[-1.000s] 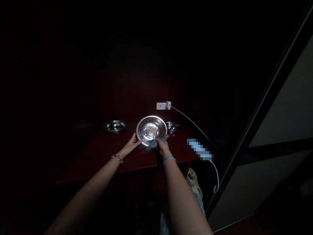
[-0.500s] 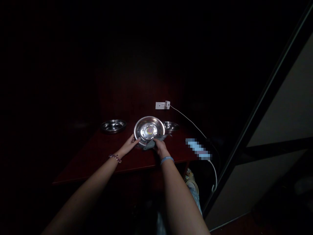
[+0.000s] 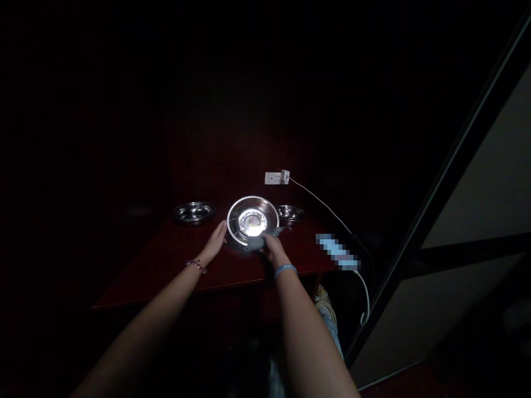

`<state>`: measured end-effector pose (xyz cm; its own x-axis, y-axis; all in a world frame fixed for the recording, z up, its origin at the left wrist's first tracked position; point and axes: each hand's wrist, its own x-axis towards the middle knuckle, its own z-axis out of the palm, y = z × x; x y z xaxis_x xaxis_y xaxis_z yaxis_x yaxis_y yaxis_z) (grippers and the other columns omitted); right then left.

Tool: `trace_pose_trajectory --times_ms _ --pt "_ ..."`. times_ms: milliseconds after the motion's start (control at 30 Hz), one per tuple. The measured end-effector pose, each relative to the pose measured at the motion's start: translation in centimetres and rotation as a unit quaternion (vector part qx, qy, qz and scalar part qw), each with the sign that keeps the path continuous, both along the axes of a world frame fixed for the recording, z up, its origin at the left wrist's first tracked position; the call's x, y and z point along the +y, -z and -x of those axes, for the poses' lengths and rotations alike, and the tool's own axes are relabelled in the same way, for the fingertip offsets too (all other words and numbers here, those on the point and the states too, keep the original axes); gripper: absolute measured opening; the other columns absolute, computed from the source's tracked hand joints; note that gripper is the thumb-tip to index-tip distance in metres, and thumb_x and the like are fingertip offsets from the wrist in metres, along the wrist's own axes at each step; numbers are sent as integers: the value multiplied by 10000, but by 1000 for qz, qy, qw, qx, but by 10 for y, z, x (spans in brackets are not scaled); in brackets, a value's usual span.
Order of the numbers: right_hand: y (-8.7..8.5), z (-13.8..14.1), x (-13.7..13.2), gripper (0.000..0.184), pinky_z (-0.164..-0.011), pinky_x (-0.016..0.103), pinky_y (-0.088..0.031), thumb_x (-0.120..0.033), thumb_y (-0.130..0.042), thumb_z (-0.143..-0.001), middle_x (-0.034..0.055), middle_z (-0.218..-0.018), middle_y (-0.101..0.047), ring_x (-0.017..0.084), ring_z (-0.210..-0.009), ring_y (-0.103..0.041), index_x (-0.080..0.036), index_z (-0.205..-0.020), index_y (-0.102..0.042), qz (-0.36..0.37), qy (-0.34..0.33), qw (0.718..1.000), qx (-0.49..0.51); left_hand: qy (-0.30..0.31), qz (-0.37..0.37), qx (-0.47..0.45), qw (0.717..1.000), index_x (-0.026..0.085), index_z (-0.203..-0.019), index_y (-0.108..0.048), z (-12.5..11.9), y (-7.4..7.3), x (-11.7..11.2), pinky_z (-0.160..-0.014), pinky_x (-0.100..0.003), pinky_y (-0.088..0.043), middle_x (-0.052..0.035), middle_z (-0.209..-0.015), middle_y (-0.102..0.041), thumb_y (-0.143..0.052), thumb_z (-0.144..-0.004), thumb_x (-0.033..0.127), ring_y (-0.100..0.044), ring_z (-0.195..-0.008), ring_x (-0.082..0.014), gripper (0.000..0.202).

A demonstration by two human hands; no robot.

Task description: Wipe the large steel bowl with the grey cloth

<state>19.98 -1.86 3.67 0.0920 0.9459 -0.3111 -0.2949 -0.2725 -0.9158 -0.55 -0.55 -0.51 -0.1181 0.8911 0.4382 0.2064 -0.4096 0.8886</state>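
Observation:
A shiny steel bowl [image 3: 236, 215] is tilted up with its inside toward me, above the dark red table. My left hand [image 3: 216, 241] grips its left rim, thumb near the edge and the other fingers partly hidden behind. A grey cloth [image 3: 256, 242] is bunched in my right hand [image 3: 274, 249], which presses it against the bowl's lower right rim. A round label or printed mark [image 3: 253, 221] shows in the middle of the bowl's bottom, washed out by bright reflections.
Another steel bowl [image 3: 194, 212] rests on the table [image 3: 166, 271] to the left, and one more bowl [image 3: 290, 212] sits behind at the right. A charger [image 3: 284, 177] in the wall socket [image 3: 272, 178] feeds a white cable. A blurred-out bluish object [image 3: 338, 252] lies at the right edge.
My left thumb has drawn back from the bowl's inside to its left rim. The bowl has turned slightly, and its reflections have shifted. The cloth remains at the lower right.

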Motion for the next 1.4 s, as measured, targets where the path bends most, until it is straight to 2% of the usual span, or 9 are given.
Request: trace_pose_trajectory --times_ms 100,300,433,567,833,967,1067,1233,1400 --pt "-2 -3 -2 33 -526 198 -536 -152 -609 -856 -2 -665 -629 112 -571 -606 -152 -875 -582 -3 -12 1000 -7 -5 4 8 1000 163 -1253 -611 2 0 1 -606 -309 -485 -86 -943 -674 -439 -878 749 -585 -719 -185 716" --pt "-1 -9 -4 27 -559 232 -579 -144 -609 -828 38 -711 -666 157 -680 -669 -150 -849 -594 -21 -28 999 -25 -5 4 -18 1000 167 -1293 -595 3 2 3 -663 -331 -518 -124 -1127 -684 -462 -852 773 -633 -840 -218 762" --pt "0 -9 -2 19 -583 238 -593 -157 -582 -851 53 -758 -673 161 -728 -679 -148 -866 -591 -18 -22 999 -19 11 12 -43 999 142 -1313 -552 2 3 6 -564 -274 -458 -111 -1006 -690 -399 -860 789 -603 -693 -157 804" --pt "1 -10 0 38 -605 255 -604 -169 -587 -852 75 -818 -676 168 -760 -683 -142 -878 -582 -12 -13 1000 -9 33 36 -57 997 118 -1367 -491 2 3 7 -542 -246 -440 -122 -1041 -689 -376 -874 773 -575 -603 -107 828" --pt "0 -11 -5 85 -596 261 -603 -148 -610 -826 62 -806 -678 170 -752 -678 -157 -910 -601 -27 -40 998 -26 9 34 -38 999 169 -1300 -597 0 1 0 -629 -309 -495 -125 -1127 -696 -440 -817 826 -623 -807 -200 831" --pt "-2 -10 -7 33 -593 235 -595 -158 -590 -846 60 -799 -678 163 -769 -674 -154 -879 -590 -20 -40 998 -47 17 16 -36 999 177 -1310 -609 -3 -1 -4 -823 -385 -529 -137 -1254 -672 -462 -809 822 -628 -1045 -286 830" --pt "-3 -11 -6 22 -595 237 -596 -166 -593 -842 60 -789 -675 170 -780 -677 -154 -860 -589 -13 -38 998 -55 22 8 -47 999 187 -1355 -588 -3 1 -3 -917 -401 -512 -133 -1332 -644 -463 -841 782 -592 -1169 -300 796" --pt "1 -10 -4 61 -598 263 -603 -156 -616 -805 69 -801 -679 187 -773 -684 -157 -861 -592 -29 -36 998 -35 18 47 -58 997 178 -1418 -531 -1 6 1 -684 -330 -516 -145 -1261 -676 -428 -858 783 -646 -875 -224 831" --pt "4 -7 -3 38 -589 244 -595 -164 -607 -817 59 -774 -674 173 -755 -683 -158 -853 -600 -32 -33 998 -34 21 57 -48 997 143 -1330 -596 0 6 3 -616 -305 -497 -137 -1075 -725 -386 -855 806 -644 -763 -201 842"
